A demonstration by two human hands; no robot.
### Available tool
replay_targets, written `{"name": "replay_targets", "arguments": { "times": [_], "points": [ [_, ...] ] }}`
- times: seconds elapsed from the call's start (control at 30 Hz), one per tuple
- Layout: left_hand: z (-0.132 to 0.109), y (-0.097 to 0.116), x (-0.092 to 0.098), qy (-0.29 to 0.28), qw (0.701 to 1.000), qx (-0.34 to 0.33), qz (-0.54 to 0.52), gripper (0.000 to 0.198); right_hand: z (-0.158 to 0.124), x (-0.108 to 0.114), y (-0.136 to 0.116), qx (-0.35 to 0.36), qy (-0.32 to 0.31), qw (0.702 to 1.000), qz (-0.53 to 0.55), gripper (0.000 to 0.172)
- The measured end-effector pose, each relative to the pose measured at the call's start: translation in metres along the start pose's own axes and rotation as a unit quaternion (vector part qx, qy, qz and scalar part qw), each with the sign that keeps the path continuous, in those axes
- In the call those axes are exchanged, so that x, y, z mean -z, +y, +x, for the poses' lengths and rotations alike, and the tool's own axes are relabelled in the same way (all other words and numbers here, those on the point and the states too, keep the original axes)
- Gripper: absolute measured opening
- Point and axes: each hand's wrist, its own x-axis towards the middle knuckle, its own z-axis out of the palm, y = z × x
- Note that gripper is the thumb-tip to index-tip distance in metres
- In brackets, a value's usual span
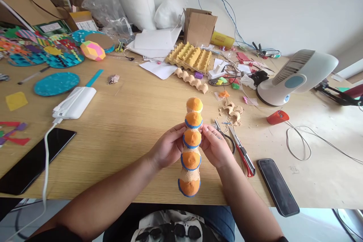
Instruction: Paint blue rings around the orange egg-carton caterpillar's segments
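Between my two hands is an egg carton strip (191,138), a row of several cardboard bumps covered in orange clay with blue edging on most of them. My left hand (171,144) grips it from the left side, thumb along the edge. On the other side my right hand (217,144) pinches it near the upper middle. The strip's near end points toward me, above the table's front edge. Right beside my right hand lie scissors (233,146), partly hidden by it, and a red utility knife (244,155).
A black phone (278,186) lies at front right, a white fan (295,77) behind it. Left are a power bank (75,103), a large dark phone (34,159) and a blue oval (56,84). Yellow egg trays (189,57), a bare carton strip (191,80) and scraps (232,112) lie further back.
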Motion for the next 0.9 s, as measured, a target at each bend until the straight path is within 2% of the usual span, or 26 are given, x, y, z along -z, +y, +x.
{"name": "replay_targets", "arguments": {
  "times": [0.13,0.37,0.9],
  "points": [
    [0.0,0.003,0.001,0.011,1.0,-0.004,0.002,0.025,0.0,0.005,-0.001,-0.045,-0.018,0.999,-0.012,0.03],
    [-0.001,0.005,0.002,0.026,1.0,-0.007,-0.005,0.016,-0.009,0.0,-0.001,-0.059,-0.074,0.995,-0.011,0.028],
    [-0.001,0.004,0.002,0.023,1.0,0.003,0.007,0.011,-0.012,0.0,0.001,-0.075,-0.06,0.995,0.007,0.027]
  ]
}}
